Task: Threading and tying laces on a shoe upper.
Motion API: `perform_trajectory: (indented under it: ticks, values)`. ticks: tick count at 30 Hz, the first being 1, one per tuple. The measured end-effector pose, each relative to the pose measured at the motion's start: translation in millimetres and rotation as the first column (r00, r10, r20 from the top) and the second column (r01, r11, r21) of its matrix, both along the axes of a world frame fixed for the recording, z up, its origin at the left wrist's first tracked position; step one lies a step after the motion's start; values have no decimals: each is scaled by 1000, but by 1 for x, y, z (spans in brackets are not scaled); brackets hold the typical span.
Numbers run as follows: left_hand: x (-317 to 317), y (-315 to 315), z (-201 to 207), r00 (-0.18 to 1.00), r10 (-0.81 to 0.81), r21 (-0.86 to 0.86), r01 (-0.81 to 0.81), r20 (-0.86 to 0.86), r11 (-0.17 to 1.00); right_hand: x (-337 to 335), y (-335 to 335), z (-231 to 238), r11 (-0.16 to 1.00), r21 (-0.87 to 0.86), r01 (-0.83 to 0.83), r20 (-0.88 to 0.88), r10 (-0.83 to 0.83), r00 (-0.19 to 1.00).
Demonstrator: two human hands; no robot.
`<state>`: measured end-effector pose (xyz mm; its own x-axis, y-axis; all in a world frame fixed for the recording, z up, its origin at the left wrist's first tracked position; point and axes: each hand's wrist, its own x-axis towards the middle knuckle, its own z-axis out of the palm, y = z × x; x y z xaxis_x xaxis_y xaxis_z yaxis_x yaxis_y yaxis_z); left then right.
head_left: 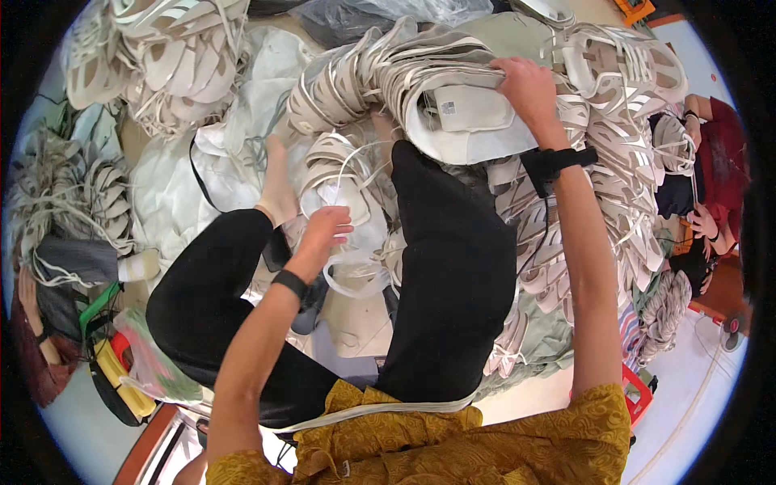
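Just beyond the right knee [412,174], a tightly nested row of beige shoe uppers [404,69] curved across my head view, its nearest piece [440,144] turned so that the pale lining faced up. Right hand [521,85]: fingers closed over the upper edge of that row at its right end, thumb mostly hidden, black strap [558,167] round the wrist. Left hand [323,230]: lower, between the legs, fingers loosely bent. A thin white cord [343,171] looped up just past the fingertips; whether they gripped it, I could not tell.

Noted a smaller beige stack [327,153] beyond the left hand, with a bare foot [279,186] to its left. A large heap of similar uppers [630,162] ran down the right side; another pile [174,65] filled the upper left, above a white sack [170,190]. At far right I saw a co-worker in a dark red top [722,166], hands near more beige pieces [672,145].
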<state>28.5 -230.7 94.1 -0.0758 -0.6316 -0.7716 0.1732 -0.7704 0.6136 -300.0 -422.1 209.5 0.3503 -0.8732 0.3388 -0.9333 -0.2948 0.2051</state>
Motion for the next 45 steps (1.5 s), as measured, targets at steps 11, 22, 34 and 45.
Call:
perform_trajectory:
  ticks: [11, 22, 34, 45]
  values:
    - [-64, -62, -86, 901, 93, -21, -93, 424, 995, 6, -3, 1, 996, 89, 20, 71, -26, 997]
    - [-15, -32, -31, 837, 423, -161, -391, 347, 906, 5, 1, 0, 998, 38, 56, 104, -60, 993]
    - [107, 27, 110, 864, 474, -321, -504, -169, 802, 20, 10, 2, 986, 66, 154, 14, -155, 988]
    - [184, 66, 249, 863, 474, -462, -498, -177, 734, 13, 9, -8, 995, 4, 96, 28, -96, 995]
